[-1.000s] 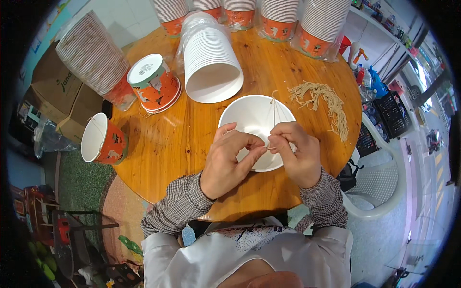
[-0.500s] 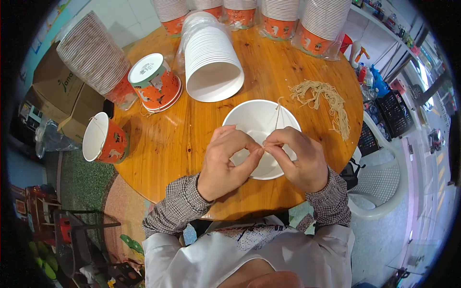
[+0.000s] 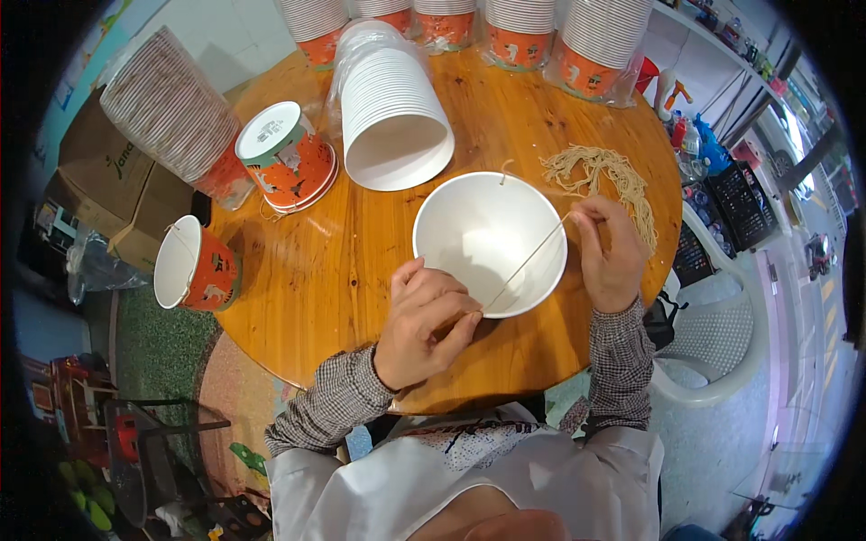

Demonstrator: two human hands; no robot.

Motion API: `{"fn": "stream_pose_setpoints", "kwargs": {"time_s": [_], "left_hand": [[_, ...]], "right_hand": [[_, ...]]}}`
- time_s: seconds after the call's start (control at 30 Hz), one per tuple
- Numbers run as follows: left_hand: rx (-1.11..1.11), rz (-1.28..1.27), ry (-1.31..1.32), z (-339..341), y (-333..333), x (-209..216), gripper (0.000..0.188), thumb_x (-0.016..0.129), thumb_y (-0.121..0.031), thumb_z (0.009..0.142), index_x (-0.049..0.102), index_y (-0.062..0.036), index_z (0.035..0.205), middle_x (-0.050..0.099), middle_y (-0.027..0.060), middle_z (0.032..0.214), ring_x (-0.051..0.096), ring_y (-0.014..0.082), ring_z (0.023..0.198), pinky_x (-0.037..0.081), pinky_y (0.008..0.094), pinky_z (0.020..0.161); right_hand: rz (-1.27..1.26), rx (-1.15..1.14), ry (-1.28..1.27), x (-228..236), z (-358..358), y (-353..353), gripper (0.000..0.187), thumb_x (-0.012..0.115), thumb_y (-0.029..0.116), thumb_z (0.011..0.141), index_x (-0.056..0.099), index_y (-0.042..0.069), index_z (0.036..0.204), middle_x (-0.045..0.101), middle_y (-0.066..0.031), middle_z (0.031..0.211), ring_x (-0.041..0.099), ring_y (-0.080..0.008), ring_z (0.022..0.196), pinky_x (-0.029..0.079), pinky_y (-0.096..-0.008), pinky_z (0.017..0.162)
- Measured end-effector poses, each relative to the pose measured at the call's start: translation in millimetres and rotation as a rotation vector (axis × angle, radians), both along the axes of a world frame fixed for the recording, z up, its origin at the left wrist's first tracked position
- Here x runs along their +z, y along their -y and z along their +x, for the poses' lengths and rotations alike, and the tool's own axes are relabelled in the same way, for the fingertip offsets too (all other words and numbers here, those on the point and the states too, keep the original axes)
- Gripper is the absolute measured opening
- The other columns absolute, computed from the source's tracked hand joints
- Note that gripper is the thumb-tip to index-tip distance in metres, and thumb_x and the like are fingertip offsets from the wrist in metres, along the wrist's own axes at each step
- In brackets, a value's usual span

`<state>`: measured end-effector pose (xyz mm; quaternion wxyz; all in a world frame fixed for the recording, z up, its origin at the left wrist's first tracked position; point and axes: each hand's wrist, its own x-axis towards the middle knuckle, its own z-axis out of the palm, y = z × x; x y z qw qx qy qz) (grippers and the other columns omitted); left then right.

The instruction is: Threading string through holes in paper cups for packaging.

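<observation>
A white-lined paper bucket (image 3: 465, 212) stands mouth up on the table in front of me. A thin tan string (image 3: 526, 264) runs taut and slanting across its mouth. My left hand (image 3: 428, 316) is closed at the near rim, thumb and fingers pinching the string's near end there. My right hand (image 3: 612, 251), beyond the right rim, pinches the string's other part between thumb and forefinger. At the far rim a short knotted string end (image 3: 506, 171) sticks up. A loose bundle of tan strings (image 3: 586, 165) lies just beyond my right hand.
An orange bucket with a string (image 3: 215, 270) lies tilted at the left, near upside-down orange buckets (image 3: 287, 171). A wrapped bucket stack (image 3: 397, 108) lies on its side; more stacks (image 3: 517, 36) line the back. A cardboard box (image 3: 108, 171) and a white chair (image 3: 708, 334) flank the round table (image 3: 316, 316).
My hands were together over the bucket; the right has moved right and outward, drawing the string taut. The left has shifted slightly toward me. The bucket has turned or tilted a little.
</observation>
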<state>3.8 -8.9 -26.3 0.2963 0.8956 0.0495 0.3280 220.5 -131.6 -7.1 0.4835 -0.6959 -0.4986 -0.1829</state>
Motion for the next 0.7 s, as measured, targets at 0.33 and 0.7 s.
{"fn": "stream_pose_setpoints", "kwargs": {"time_s": [0.33, 0.7], "left_hand": [[0.049, 0.028, -0.025, 12, 4, 1, 0.009, 0.072, -0.011, 0.077, 0.068, -0.0101, 0.085, 0.061, 0.0020, 0.084, 0.058, 0.0184, 0.087, 0.027, 0.0440, 0.101], [-0.030, 0.130, -0.055, 7, -5, 10, 0.010, 0.073, -0.014, 0.079, 0.066, -0.0091, 0.085, 0.060, 0.0015, 0.086, 0.057, 0.0185, 0.087, 0.032, 0.0440, 0.098]], "right_hand": [[0.044, -0.006, -0.039, -7, 4, 0, 0.012, 0.064, -0.002, 0.084, 0.062, -0.001, 0.096, 0.063, -0.0137, 0.086, 0.064, -0.0265, 0.080, 0.050, -0.0321, 0.069], [0.021, -0.016, 0.051, -11, 17, 4, 0.011, 0.062, -0.002, 0.085, 0.063, -0.002, 0.097, 0.063, -0.0136, 0.090, 0.064, -0.0265, 0.081, 0.051, -0.0318, 0.070]]}}
